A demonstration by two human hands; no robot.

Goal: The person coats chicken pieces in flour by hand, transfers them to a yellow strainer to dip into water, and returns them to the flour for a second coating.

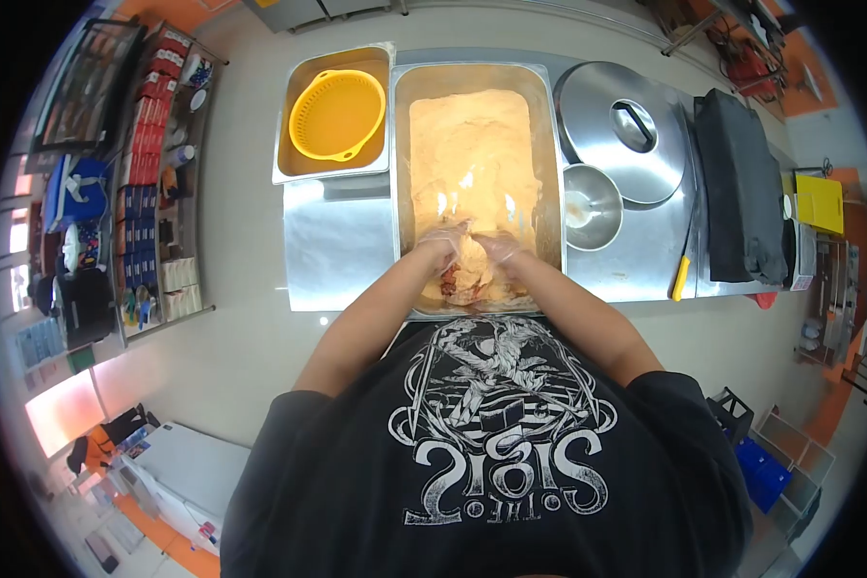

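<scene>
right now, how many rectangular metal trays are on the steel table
2: the large tray, in front of the person, holding pale orange powder, and the smaller tray to its left, with a yellow basket inside. Any stacked underneath would be hidden.

L hand (443, 243), R hand (500, 249) in tray (550, 135) w/ orange powder (472, 140); yel basket (337, 116) nearby.

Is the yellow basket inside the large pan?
No, the yellow basket sits in the smaller pan to the left of the large pan.
</scene>
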